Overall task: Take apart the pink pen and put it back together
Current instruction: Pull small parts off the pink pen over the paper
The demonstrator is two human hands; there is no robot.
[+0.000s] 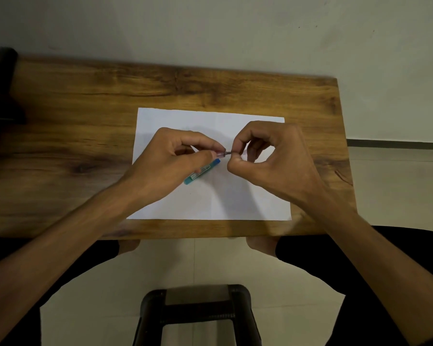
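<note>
While pinched from both ends: pink pen [220, 153], above white paper [210, 201].
Left hand [170, 161]: fingers curled, pinching barrel.
Right hand [268, 161]: fingertips pinching dark tip piece [229, 152].
Advice: keep 2 grips aligned, twist gently, pull straight.
Below left grip: teal pen [201, 172], untouched.

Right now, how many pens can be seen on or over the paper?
2. The pink pen is held between both hands above the paper; a blue pen lies on the sheet, partly under the left hand. The hands may hide loose parts.

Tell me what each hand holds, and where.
Left hand pinches the pink pen barrel near its end; right hand pinches the thin dark part sticking out.
</note>
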